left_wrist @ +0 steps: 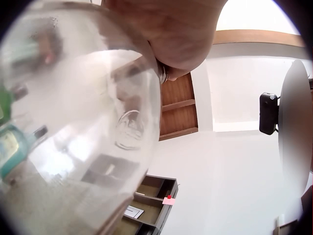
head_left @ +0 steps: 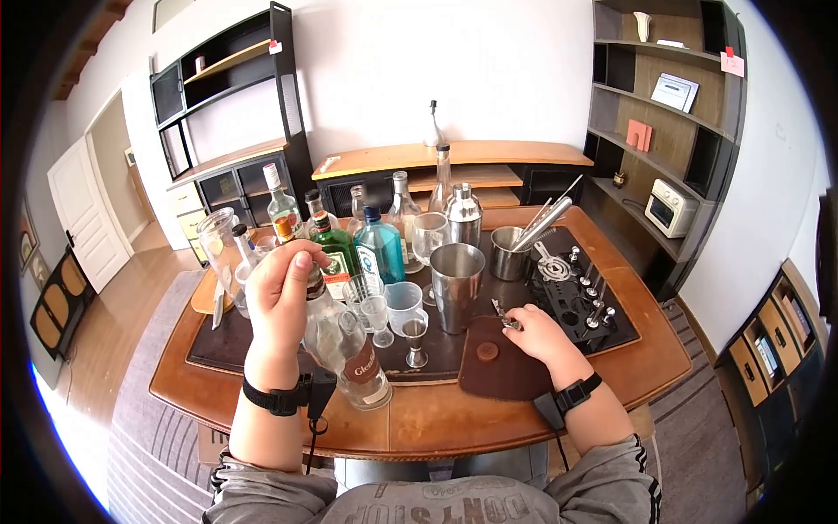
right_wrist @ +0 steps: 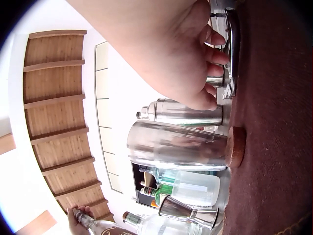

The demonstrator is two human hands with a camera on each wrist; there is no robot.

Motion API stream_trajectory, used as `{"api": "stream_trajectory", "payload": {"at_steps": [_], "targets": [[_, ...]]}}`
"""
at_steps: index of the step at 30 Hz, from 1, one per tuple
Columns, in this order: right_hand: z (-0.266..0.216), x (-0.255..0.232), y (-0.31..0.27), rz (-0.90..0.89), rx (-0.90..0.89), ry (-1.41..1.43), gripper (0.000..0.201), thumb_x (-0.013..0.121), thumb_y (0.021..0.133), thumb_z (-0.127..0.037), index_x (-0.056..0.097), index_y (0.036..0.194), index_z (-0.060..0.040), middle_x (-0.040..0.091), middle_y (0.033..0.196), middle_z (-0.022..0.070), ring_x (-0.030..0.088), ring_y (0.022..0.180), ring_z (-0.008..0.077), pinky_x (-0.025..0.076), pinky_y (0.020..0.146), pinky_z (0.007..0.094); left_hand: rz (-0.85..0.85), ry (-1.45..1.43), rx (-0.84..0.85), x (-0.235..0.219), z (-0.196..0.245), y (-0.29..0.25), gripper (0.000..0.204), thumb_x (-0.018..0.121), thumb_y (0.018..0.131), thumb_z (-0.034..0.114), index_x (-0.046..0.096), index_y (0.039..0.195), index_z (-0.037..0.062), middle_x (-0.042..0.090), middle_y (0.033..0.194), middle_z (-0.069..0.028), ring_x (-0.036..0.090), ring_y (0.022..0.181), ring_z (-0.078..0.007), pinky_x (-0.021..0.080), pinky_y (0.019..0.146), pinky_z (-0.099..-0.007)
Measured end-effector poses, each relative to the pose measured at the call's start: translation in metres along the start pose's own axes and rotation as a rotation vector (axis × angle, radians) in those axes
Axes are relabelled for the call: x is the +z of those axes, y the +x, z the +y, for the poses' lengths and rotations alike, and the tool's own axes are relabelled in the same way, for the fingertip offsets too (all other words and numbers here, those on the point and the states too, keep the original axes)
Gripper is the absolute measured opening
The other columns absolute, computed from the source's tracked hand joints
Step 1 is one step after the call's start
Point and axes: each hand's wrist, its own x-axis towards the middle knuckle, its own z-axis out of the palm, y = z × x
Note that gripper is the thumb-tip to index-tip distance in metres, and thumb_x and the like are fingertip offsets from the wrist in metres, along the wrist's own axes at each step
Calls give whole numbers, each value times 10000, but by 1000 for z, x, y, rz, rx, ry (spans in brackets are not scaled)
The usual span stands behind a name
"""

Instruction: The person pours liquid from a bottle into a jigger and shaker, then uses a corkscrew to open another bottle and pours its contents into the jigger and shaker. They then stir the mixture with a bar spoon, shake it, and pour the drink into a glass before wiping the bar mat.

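My left hand (head_left: pixel 278 293) grips the neck of a clear glass bottle (head_left: pixel 327 336) with a brown label. The bottle leans, its base lower right over the table's front part; its body fills much of the left wrist view. My right hand (head_left: pixel 534 334) is low over a dark brown leather mat (head_left: pixel 515 375), fingers curled onto a small shiny metal tool (right_wrist: pixel 234 54) that looks like a waiter's corkscrew. A round brown disc (head_left: pixel 488 351) lies on the mat. Close by stand a tall metal shaker tin (head_left: pixel 457 293), a metal jigger (head_left: pixel 416 345) and a clear plastic measuring cup (head_left: pixel 404 306).
Behind my left hand several bottles crowd together, including a green bottle (head_left: pixel 330 244) and a blue bottle (head_left: pixel 384 244). A cobbler shaker (head_left: pixel 463 212) stands at the back. To the right are a metal cup (head_left: pixel 509 258) with tools and a black tray (head_left: pixel 576 301) of bar pieces.
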Motion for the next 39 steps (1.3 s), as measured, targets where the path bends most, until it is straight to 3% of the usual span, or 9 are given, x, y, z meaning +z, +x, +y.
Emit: {"api": "stream_trajectory", "payload": {"at_steps": [7, 23, 27, 30, 32, 34, 35, 37, 39], "targets": [[3, 1, 0, 13, -23, -8, 334, 670, 844, -244, 671, 1110, -42, 620, 1038, 179, 600, 1030, 350, 480, 920, 397, 34, -106, -56, 5, -5, -4, 212, 523, 994, 137, 666, 959, -16, 682, 839, -58, 609, 786, -119, 462, 734, -251], [2, 0, -1, 15, -25, 48, 334, 678, 847, -241, 668, 1109, -34, 621, 1022, 173, 605, 1019, 342, 484, 904, 392, -7, -132, -79, 0, -2, -8, 240, 472, 996, 116, 664, 997, -30, 701, 1023, -126, 653, 980, -198, 479, 915, -316], [-2, 1, -1, 84, -72, 61, 312, 680, 840, -226, 671, 1081, -29, 613, 980, 161, 603, 988, 346, 487, 880, 402, -29, -209, -118, 0, -4, -7, 242, 472, 997, 116, 663, 1002, -33, 696, 1037, -125, 645, 991, -194, 470, 920, -312], [-6, -1, -1, 115, -207, 52, 293, 671, 849, -214, 671, 1082, -38, 614, 982, 157, 603, 987, 346, 488, 876, 403, -31, -199, -115, 1, -9, -8, 251, 470, 1006, 133, 661, 1009, -30, 694, 1017, -114, 647, 972, -188, 471, 910, -311], [-10, -1, -4, 4, -256, 91, 314, 676, 858, -251, 669, 1111, -64, 618, 998, 161, 601, 1001, 358, 489, 878, 409, -15, -165, -97, 1, -7, -7, 234, 482, 1002, 121, 667, 1007, -22, 690, 989, -86, 627, 951, -156, 463, 869, -279], [-9, 5, -6, -147, -310, 93, 377, 681, 857, -305, 660, 1153, -73, 621, 1027, 174, 603, 1018, 356, 486, 896, 410, -22, 45, -54, 1, 0, -10, 214, 488, 1005, 128, 661, 1021, 3, 672, 955, -81, 624, 939, -152, 468, 848, -276], [-14, 4, -8, -251, -295, 24, 429, 681, 855, -344, 648, 1191, -80, 623, 1056, 181, 603, 1036, 351, 480, 914, 408, -14, 31, -31, 2, -1, -11, 188, 500, 997, 108, 649, 1043, 2, 664, 961, -84, 624, 941, -152, 475, 845, -279], [-5, 17, -5, -289, -346, -26, 439, 686, 847, -342, 642, 1202, -87, 628, 1056, 170, 603, 1035, 352, 481, 913, 409, -25, 32, 5, 6, -4, -18, 170, 548, 960, 40, 603, 1116, -2, 638, 1005, -82, 626, 947, -156, 495, 845, -290], [-6, 18, -3, -299, -357, -40, 431, 691, 840, -336, 637, 1187, -86, 631, 1055, 167, 604, 1035, 351, 482, 910, 411, -84, -167, -31, 7, -18, -19, 288, 593, 918, -14, 539, 1200, 10, 624, 1020, -75, 635, 910, -154, 520, 818, -283]]}}
